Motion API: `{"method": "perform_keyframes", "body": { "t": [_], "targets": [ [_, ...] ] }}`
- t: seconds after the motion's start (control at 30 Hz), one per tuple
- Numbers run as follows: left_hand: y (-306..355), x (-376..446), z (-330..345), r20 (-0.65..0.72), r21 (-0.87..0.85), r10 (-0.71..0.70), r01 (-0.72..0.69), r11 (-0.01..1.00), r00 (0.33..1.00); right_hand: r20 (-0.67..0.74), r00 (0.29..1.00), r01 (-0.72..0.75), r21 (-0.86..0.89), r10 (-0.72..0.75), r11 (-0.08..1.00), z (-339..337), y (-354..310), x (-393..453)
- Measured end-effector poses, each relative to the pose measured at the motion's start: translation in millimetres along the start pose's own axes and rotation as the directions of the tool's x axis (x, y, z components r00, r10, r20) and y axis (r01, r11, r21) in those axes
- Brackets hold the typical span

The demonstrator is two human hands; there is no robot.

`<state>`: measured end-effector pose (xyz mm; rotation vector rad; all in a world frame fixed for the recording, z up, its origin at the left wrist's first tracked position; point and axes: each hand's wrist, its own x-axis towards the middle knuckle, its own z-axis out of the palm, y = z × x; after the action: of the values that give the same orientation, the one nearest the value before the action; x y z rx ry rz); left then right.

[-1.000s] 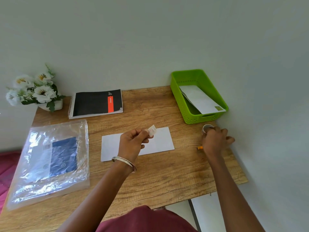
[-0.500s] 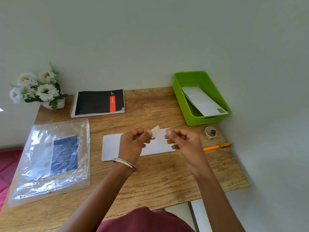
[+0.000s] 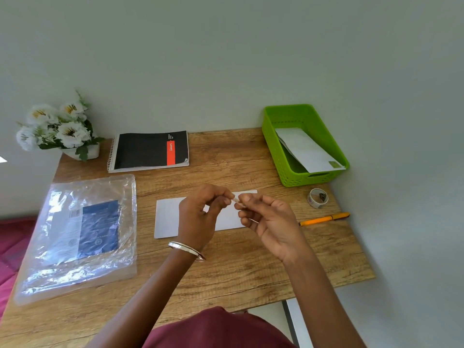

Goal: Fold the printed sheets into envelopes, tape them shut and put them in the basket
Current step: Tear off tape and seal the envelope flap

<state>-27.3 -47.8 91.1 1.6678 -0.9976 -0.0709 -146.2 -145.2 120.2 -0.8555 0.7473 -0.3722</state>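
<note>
Head view: folded white envelope [image 3: 173, 217] lies flat.

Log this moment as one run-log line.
stage: taping | both hands pinch tape piece above folded envelope | basket holds one envelope

Your wooden counter [image 3: 226, 267] sits in a corner, its far and right edges against plain grey-green walls [image 3: 226, 59].

Folded sheet [image 3: 170, 217]: middle hidden behind both hands. Tape piece [image 3: 236, 200]: too small to tell. Worktop [image 3: 238, 267]: near-left corner cut off.
</note>
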Motion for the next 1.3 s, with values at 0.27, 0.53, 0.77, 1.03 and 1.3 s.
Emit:
{"method": "perform_keyframes", "body": {
  "t": [0.27,0.53,0.77,1.03,1.3],
  "targets": [
    [-6,-1,4,0.107,-0.226,-0.298,0.315,0.922,0.949,-0.030,0.961,0.255,-0.278,-0.273,0.926,-5,4,1],
    [-6,-2,20,0.119,-0.263,-0.453,0.468,0.844,0.884,-0.046,0.955,0.238,-0.468,-0.293,0.851,-13,10,3],
    [-17,4,35,0.196,-0.095,-0.444,0.467,0.879,0.874,-0.176,0.947,0.171,-0.434,-0.270,0.884,-29,15,22],
    [-50,18,70,0.213,0.283,-0.416,0.352,0.892,0.884,-0.379,0.868,0.072,-0.543,-0.321,0.836,-53,18,80],
    [-65,16,90,0.150,0.351,-0.486,0.413,0.840,0.861,-0.372,0.852,0.009,-0.693,-0.368,0.721,-56,20,112]
  ]
}}
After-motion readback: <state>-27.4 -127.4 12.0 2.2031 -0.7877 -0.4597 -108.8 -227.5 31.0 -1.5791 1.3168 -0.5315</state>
